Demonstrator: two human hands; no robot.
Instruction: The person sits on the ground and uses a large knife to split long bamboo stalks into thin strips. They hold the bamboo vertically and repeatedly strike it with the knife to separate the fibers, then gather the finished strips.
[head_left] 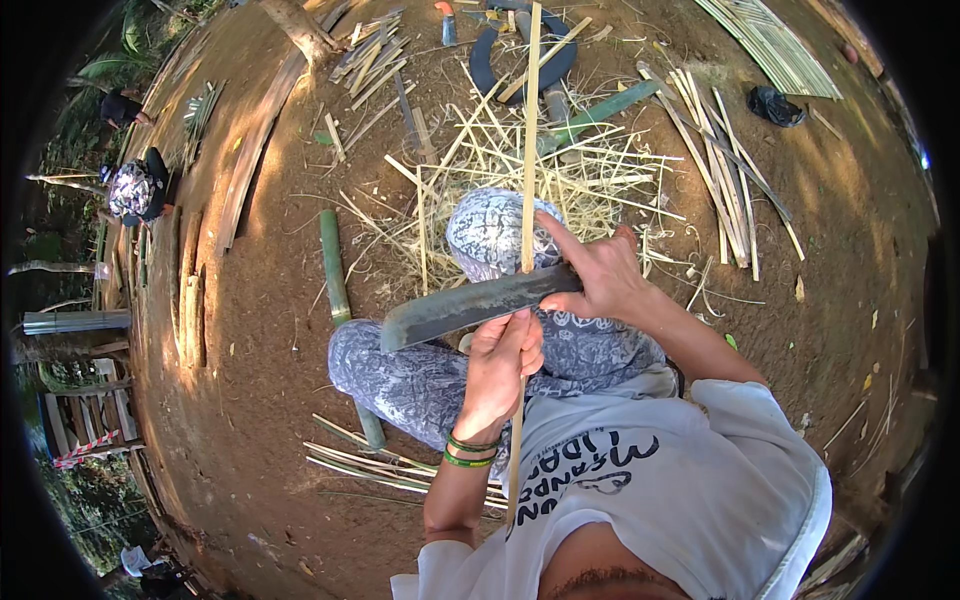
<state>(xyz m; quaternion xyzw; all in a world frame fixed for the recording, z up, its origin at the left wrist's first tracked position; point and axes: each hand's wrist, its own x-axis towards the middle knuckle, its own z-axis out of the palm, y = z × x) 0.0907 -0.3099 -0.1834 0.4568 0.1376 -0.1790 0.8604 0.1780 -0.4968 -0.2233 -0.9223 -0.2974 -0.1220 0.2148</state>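
Knife (pixel 450 308) across bamboo strip (pixel 531 130)

The left hand (pixel 497 366) clenches the strip just below the knife, fingers curled round it. The right hand (pixel 606 276) grasps the knife's right end, index finger stretched out beside the strip. The strip runs past a patterned knee (pixel 488 232); pale shavings (pixel 590 180) lie on the dirt (pixel 265 330) beyond.

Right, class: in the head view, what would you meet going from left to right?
Person in patterned top, pale logs, long brown board, green bamboo pole, left hand, right hand, black plastic bag.
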